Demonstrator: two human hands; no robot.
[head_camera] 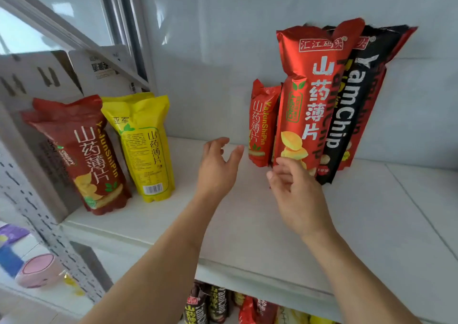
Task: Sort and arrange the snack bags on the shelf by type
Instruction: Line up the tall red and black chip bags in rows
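White shelf board [285, 224] is filling most of the view, running against a pale glossy wall [223, 50], with a perforated grey upright [44, 214] standing at its left end. Cardboard boxes [49, 75] are sitting behind that upright, up by a window frame [119, 21].

Over on the right, the tall red bag [307, 95] is standing upright at the front of a cluster, and a black bag [347, 115] lettered YamChip is leaning just behind it, with another red bag's edge [371, 100] showing behind that, all propped against the wall. A shorter red bag [261, 125] is standing just to the left of the tall one, touching it.

At the left end, a dark red bag [91, 155] and a yellow bag [146, 147] are standing side by side, touching, well apart from the right-hand cluster.

Now the hands, both reaching over the bare middle of the board. The left hand [218, 167] is hovering with fingers loosely spread, holding nothing, near the shorter red bag. The right hand [297, 189] is sitting at the foot of the tall red bag, fingers loosely curled; whether it is touching the bag, I cannot tell.

Below, more bags [213, 304] are showing on a lower shelf, and a pink round container [39, 269] is sitting low on the left, blurred.
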